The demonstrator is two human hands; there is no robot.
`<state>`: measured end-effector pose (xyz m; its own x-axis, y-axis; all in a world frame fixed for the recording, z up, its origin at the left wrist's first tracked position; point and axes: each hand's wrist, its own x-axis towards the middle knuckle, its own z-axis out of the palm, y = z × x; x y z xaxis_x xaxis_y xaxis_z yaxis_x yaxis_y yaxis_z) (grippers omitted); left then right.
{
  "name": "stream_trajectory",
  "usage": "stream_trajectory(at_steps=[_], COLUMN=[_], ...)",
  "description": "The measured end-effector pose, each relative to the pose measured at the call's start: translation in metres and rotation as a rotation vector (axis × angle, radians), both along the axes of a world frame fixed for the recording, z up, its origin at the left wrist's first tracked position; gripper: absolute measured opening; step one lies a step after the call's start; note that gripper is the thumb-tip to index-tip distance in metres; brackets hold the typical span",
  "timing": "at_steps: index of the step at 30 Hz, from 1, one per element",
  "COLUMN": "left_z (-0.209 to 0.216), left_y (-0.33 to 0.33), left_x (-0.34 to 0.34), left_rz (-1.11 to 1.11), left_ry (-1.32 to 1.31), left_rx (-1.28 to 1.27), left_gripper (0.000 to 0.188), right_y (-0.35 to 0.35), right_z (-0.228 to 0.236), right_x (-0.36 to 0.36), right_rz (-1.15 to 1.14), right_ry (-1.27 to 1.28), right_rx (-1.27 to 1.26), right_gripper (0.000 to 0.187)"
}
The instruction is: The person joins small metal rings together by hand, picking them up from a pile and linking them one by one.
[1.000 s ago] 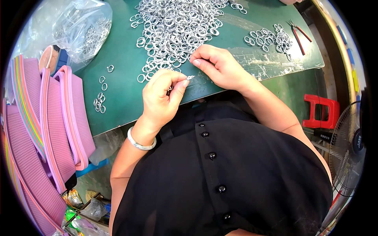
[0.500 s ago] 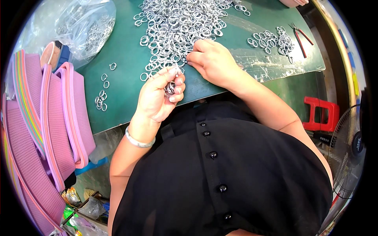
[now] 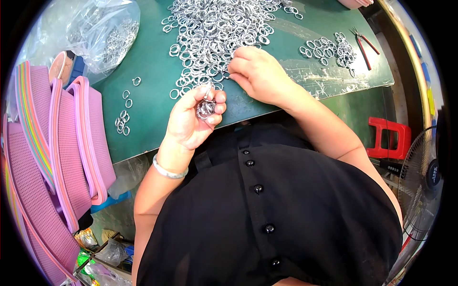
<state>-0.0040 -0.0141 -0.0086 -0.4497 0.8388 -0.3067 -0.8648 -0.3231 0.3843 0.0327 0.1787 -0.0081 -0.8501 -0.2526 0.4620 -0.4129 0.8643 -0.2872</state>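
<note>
Above the table's near edge, my left hand (image 3: pixel 188 121) is closed round a cluster of silver metal rings (image 3: pixel 206 109). Its thumb and forefinger pinch one ring at the top of the cluster. My right hand (image 3: pixel 260 74) is at the lower right side of a large heap of silver rings (image 3: pixel 224 33), back of the hand up. Its fingers are curled with the tips close together at the heap's edge. Whatever lies between those fingertips is too small or hidden to make out. The heap is spread across the green table (image 3: pixel 157 105).
A smaller ring pile (image 3: pixel 343 52) and red-handled pliers (image 3: pixel 366 47) lie at the right. A few loose rings (image 3: pixel 123 119) are at the left. A clear plastic bag of rings (image 3: pixel 109 38) stands at the back left. Pink baskets (image 3: pixel 67 148) crowd the left side; a red stool (image 3: pixel 389 138) and fan (image 3: pixel 420 176) are right.
My left hand has turned slightly, so more of the ring cluster in it shows. My right hand has shifted a little, with its fingertips still at the heap's edge.
</note>
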Motion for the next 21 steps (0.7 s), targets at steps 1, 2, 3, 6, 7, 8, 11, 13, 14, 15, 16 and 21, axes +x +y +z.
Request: stream_trajectory(at_steps=[1,2,3,6,7,8,11,13,14,15,16,21], left_z=[0.001,0.004,0.005,-0.001,-0.003,-0.004,-0.001,0.003,0.004,0.004,0.004,0.013], left_y=[0.0,0.0,0.001,-0.001,-0.002,-0.002,-0.001,0.001,0.001,0.001,0.001,0.007], left_x=[0.001,0.003,0.004,0.003,0.002,0.0,0.0,0.002,0.002,0.003,0.003,0.009], left_rz=[-0.001,0.054,0.108,0.114,0.114,0.104,0.111,0.127,0.116,0.105,0.105,0.044], left_ry=[-0.001,0.045,0.091,0.113,0.113,0.116,0.112,0.105,0.119,0.134,0.134,0.201], left_rx=[0.0,-0.079,-0.159,-0.064,-0.063,-0.03,-0.033,-0.067,-0.093,-0.12,-0.119,-0.227], left_gripper=[0.011,0.01,0.008,0.006,0.006,0.004,0.003,0.004,0.004,0.006,0.006,0.014], right_y=[0.002,0.003,0.003,0.003,0.002,0.002,0.003,0.003,0.002,0.001,0.001,-0.003], right_z=[0.0,0.001,0.003,0.002,0.003,0.004,0.007,0.009,0.01,0.011,0.011,0.011], right_x=[0.0,0.001,0.001,-0.001,-0.001,-0.001,-0.001,0.0,0.003,0.005,0.006,0.011], right_rz=[-0.017,-0.033,-0.038,-0.017,-0.017,-0.039,-0.037,-0.012,0.002,0.018,0.017,0.248], right_ry=[0.025,0.05,0.035,0.041,0.041,0.01,-0.019,-0.015,-0.119,-0.222,-0.222,0.23], right_rx=[-0.043,-0.086,-0.078,-0.024,-0.023,-0.029,-0.053,-0.071,-0.343,-0.614,-0.614,-0.454], right_gripper=[0.01,0.013,0.015,0.016,0.016,0.016,0.014,0.013,0.012,0.011,0.011,0.011])
